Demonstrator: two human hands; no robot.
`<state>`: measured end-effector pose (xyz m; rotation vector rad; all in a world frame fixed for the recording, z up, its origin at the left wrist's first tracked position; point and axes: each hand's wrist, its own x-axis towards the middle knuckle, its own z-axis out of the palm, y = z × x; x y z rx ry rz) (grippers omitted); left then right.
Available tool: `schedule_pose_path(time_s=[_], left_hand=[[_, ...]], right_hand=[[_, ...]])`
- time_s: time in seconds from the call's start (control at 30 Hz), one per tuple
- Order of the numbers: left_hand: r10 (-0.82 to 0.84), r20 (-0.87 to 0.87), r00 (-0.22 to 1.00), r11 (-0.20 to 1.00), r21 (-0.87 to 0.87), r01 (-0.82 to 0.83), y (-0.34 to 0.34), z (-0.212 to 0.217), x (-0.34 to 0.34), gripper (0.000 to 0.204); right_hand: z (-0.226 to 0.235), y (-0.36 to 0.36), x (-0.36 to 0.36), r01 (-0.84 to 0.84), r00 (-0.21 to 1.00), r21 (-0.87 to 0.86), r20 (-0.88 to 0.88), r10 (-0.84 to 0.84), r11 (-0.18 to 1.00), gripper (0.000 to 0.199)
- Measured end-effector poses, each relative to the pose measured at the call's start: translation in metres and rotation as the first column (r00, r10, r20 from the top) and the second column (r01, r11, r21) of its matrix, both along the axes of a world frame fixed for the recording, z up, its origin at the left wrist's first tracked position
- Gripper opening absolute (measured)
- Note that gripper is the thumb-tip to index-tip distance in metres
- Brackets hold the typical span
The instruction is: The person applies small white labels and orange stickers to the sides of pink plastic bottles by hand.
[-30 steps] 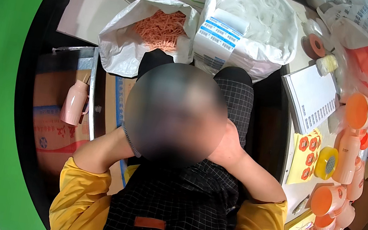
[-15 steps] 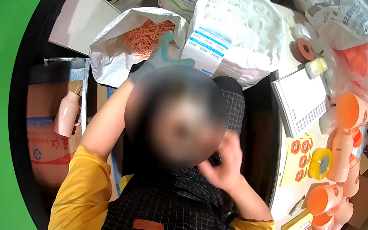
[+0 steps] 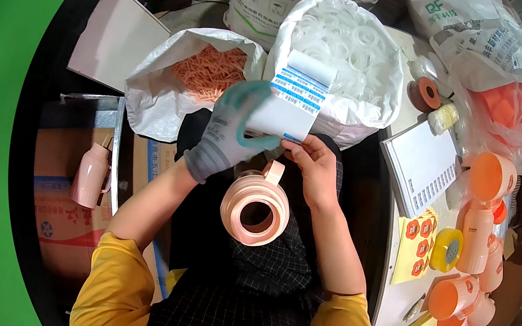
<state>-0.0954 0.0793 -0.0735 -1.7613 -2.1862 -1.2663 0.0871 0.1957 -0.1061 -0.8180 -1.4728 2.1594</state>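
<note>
My left hand (image 3: 228, 131), in a grey glove with green fingertips, holds a roll of white labels with blue print (image 3: 293, 96) by its left side. My bare right hand (image 3: 316, 165) pinches the lower edge of the same roll. Just below both hands a pale pink jug lid with a handle (image 3: 255, 207) rests on my lap, its round opening facing up. My lap is covered by a dark checked apron.
Open white sacks hold orange sticks (image 3: 210, 72) and white rings (image 3: 352, 50). To the right a table (image 3: 401, 297) carries a sheet of labels (image 3: 423, 166), red stickers (image 3: 419, 227), yellow tape (image 3: 447, 249) and several orange cups (image 3: 490, 177). A pink flask (image 3: 92, 174) stands by cardboard boxes on the left.
Both hands came down from near my head and forward. They now hold the label roll above the pink lid, which was hidden before.
</note>
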Motion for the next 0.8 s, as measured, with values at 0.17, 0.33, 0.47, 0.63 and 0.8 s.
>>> schedule_pose_path(time_s=[0.17,0.33,0.47,0.63,0.8], left_hand=[[-0.099,-0.369,0.924,0.995,-0.026,0.096,0.013,-0.009,0.003,0.026],[-0.118,-0.311,0.943,0.992,-0.07,0.101,0.005,-0.012,0.014,0.022],[-0.024,-0.174,0.984,0.999,0.017,0.027,0.007,-0.017,0.022,0.022],[-0.066,-0.264,0.962,0.997,0.021,0.074,0.015,-0.019,0.007,0.025],[-0.153,-0.158,0.976,0.985,0.052,0.162,-0.013,-0.015,0.018,0.021]], right_hand=[[0.006,-0.008,0.001,0.04,0.996,-0.012,-0.073,-0.041,0.999,0.024],[0.006,-0.013,0.009,0.051,0.989,-0.135,-0.13,-0.069,0.99,0.025],[-0.01,-0.013,0.01,0.055,0.984,-0.101,-0.161,-0.071,0.993,0.024],[-0.003,-0.012,0.002,0.075,0.977,-0.076,-0.193,-0.088,0.994,0.022],[0.007,-0.026,0.02,0.179,0.97,-0.062,-0.156,-0.187,0.982,0.036]])
